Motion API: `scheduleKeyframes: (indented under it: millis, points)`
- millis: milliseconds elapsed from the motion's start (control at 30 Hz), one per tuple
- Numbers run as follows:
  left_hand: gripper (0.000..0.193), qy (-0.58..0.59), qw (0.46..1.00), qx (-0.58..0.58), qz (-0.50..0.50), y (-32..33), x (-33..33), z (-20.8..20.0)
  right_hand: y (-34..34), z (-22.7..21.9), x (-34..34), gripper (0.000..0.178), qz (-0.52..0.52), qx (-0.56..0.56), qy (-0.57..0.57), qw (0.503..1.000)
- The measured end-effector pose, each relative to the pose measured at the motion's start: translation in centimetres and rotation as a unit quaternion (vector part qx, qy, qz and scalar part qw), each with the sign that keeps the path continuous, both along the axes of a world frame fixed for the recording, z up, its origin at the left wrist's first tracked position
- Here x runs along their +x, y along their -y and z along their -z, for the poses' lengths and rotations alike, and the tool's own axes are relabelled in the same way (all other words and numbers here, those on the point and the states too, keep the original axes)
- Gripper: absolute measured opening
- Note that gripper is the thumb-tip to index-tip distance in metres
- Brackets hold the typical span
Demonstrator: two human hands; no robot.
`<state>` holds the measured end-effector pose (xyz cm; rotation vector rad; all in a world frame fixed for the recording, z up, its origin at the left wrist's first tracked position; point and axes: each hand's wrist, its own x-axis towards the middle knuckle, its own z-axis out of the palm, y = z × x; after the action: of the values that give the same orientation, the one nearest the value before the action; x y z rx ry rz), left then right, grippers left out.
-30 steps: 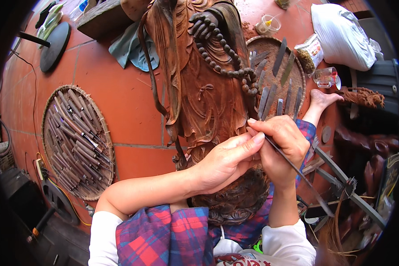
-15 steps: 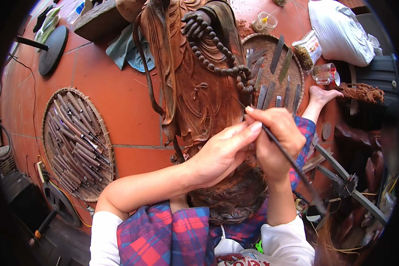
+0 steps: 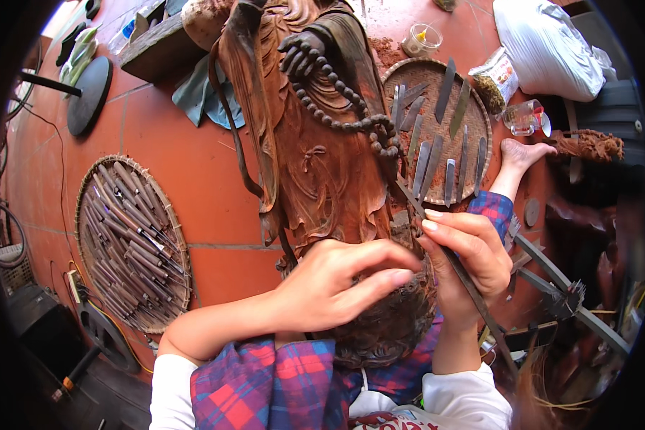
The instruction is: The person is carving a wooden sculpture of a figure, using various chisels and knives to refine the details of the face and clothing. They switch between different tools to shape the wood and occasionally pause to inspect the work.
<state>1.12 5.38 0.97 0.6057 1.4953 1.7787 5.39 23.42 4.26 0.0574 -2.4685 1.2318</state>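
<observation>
Tiled floor, tool diagonally up-left

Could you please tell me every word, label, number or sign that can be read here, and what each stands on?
White shirt: red lettering, cut off by the lower edge; I leave it uncopied.
Packet beside the white sack: print too small to read.
I can make out no other text.
</observation>
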Motion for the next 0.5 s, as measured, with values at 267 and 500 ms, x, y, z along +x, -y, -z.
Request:
scheduleKeyframes:
  millis: [267, 500]
  points:
    - [0.011, -0.307, 0.931, -0.172, -0.102, 4.1, -0.6, 0.3, -2.6, 0.4, 2.1, 0.011, -0.009, -0.277, 0.084, 0.957]
    - [0.011, -0.240, 0.918, -0.284, -0.136, 6.8, 1.7, 2.4, -11.2, 3.4, 1.5, 0.023, 0.208, -0.195, 0.269, 0.920]
